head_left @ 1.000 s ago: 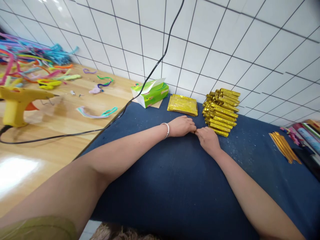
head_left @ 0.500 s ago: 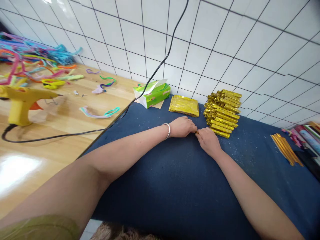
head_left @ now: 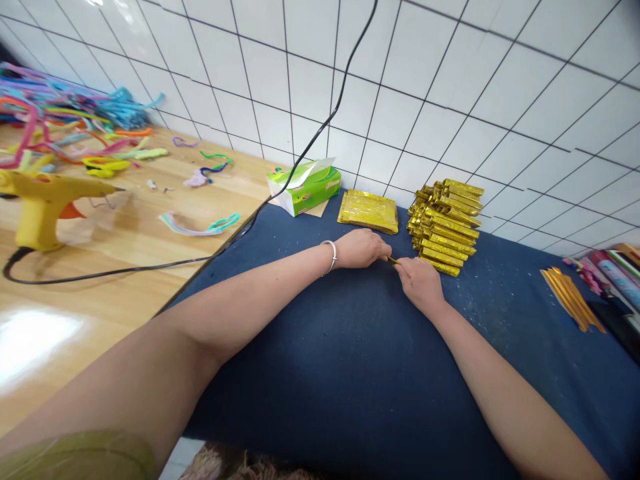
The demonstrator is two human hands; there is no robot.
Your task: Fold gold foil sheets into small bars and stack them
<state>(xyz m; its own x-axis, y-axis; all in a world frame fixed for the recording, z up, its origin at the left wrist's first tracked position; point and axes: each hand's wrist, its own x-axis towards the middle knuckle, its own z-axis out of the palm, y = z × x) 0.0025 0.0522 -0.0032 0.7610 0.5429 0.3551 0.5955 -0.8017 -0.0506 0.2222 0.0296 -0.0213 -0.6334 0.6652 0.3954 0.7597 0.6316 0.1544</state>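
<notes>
A thin gold strip (head_left: 394,261) spans the small gap between my two hands, above the dark blue cloth (head_left: 350,347). My left hand (head_left: 363,248), with a silver bangle at the wrist, pinches its left end. The right end is pinched by my right hand (head_left: 419,279). Just behind the hands lies a flat stack of gold foil sheets (head_left: 369,211). A pile of folded gold foil bars (head_left: 445,227) stands beside it, close to my right hand.
A green tissue box (head_left: 313,190) sits against the tiled wall. A black cable crosses to the yellow glue gun (head_left: 43,207) on the wooden table at left, near colourful pipe cleaners (head_left: 120,107). Orange-gold strips (head_left: 573,299) lie at right.
My hands have moved slightly apart, the left one a little left and up. More of the gold strip shows between them.
</notes>
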